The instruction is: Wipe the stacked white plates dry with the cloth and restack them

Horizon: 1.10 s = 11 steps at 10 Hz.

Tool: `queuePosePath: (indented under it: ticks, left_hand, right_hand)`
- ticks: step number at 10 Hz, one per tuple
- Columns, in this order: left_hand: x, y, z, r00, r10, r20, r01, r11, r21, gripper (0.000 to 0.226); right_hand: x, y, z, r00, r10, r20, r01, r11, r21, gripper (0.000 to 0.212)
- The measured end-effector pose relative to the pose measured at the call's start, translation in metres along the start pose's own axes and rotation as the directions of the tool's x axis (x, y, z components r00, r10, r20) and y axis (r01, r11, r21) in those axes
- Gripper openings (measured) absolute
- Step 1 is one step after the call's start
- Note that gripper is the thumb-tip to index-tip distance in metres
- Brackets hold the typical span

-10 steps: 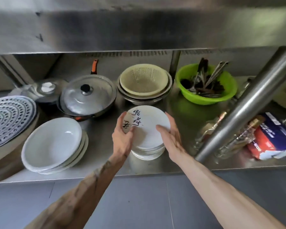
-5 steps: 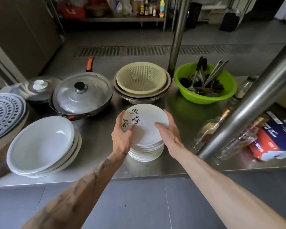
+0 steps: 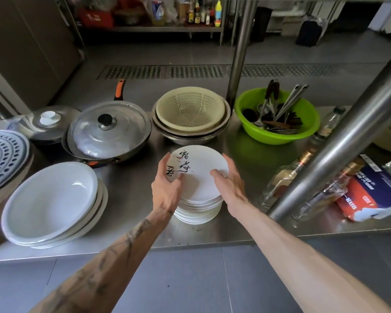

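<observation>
- Both hands clasp the stack of white plates (image 3: 199, 177), which sits on the steel shelf (image 3: 131, 199)
- left hand (image 3: 167, 186) grips the stack's left rim, thumb over the lettered top plate
- right hand (image 3: 230, 184) curls round its right rim, thumb on top
- wide white bowls (image 3: 50, 199) lie left of the stack; a beige colander (image 3: 190, 109) and green basin (image 3: 269, 135) stand behind it

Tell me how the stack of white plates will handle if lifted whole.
Probably heavy: the stack of white plates holds many layers. Glossy rims sit slightly uneven, so plates may slide. Likely brittle if dropped on the steel shelf.
</observation>
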<state>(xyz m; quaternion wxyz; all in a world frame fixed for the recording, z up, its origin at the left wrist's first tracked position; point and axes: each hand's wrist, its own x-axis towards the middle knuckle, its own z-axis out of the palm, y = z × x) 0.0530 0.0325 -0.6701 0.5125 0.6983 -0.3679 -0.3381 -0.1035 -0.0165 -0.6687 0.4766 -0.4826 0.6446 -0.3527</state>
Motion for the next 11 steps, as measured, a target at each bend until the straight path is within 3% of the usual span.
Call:
queuePosePath:
  ticks: [2, 5, 6, 7, 9, 10, 11]
  left_hand:
    - [0.0, 0.003, -0.001, 1.0, 0.005, 0.014, -0.005, 1.0, 0.007, 0.065]
    - [0.005, 0.006, -0.003, 1.0, -0.014, 0.013, 0.012, 0.99, 0.14, 0.073]
    - [0.005, 0.0, 0.001, 1.0, -0.001, 0.005, 0.0, 0.989, 0.147, 0.066]
    - [0.005, -0.003, -0.001, 0.999, 0.041, 0.022, -0.044, 0.982, 0.184, 0.065]
    - [0.005, 0.004, -0.006, 0.977, 0.108, 0.181, -0.184, 0.855, 0.485, 0.075]
    - [0.002, 0.017, -0.016, 0.96, 0.13, 0.247, -0.252, 0.783, 0.568, 0.074]
    - [-0.009, 0.031, -0.028, 0.939, 0.186, 0.29, -0.332, 0.711, 0.62, 0.067]
  right_hand:
    - [-0.003, -0.001, 0.004, 1.0, 0.018, -0.026, -0.016, 0.996, 0.082, 0.063]
    - [-0.002, -0.001, 0.003, 0.999, -0.007, -0.05, 0.011, 0.997, 0.08, 0.064]
    - [-0.002, 0.0, 0.004, 0.999, -0.01, -0.032, 0.012, 0.998, 0.061, 0.064]
    - [0.003, -0.001, 0.001, 1.0, -0.026, -0.015, 0.026, 1.0, -0.006, 0.066]
    - [0.002, -0.008, 0.0, 0.991, -0.13, 0.038, 0.135, 0.935, -0.327, 0.076]
    - [-0.004, -0.018, -0.002, 0.979, -0.193, 0.058, 0.192, 0.806, -0.56, 0.074]
    - [-0.02, -0.028, -0.008, 0.943, -0.288, 0.165, 0.324, 0.692, -0.645, 0.064]
